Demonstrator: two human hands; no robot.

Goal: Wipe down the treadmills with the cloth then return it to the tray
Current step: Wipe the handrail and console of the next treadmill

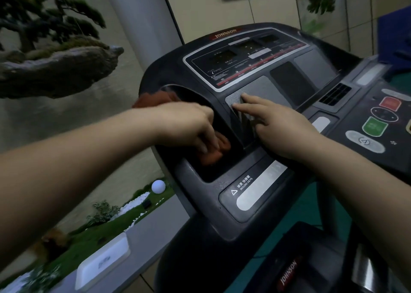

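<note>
The treadmill console [249, 70] fills the middle of the view, dark grey with a display panel on top. A rust-orange cloth [218, 150] lies bunched in the left cup-holder recess, and part of it shows behind my wrist. My left hand [189, 126] reaches down into that recess and pinches the cloth with curled fingers. Just to its right, my right hand [273, 126] rests on the console with straight fingers touching the grey speaker grille. A white tray [102, 261] sits on the ledge at the lower left.
A control panel with red and green buttons [378, 119] is at the right. The treadmill's lower frame with its logo [289, 272] lies below. Left of the machine are a planter ledge with greenery, a white ball lamp [158, 186] and a bonsai-like tree [44, 48].
</note>
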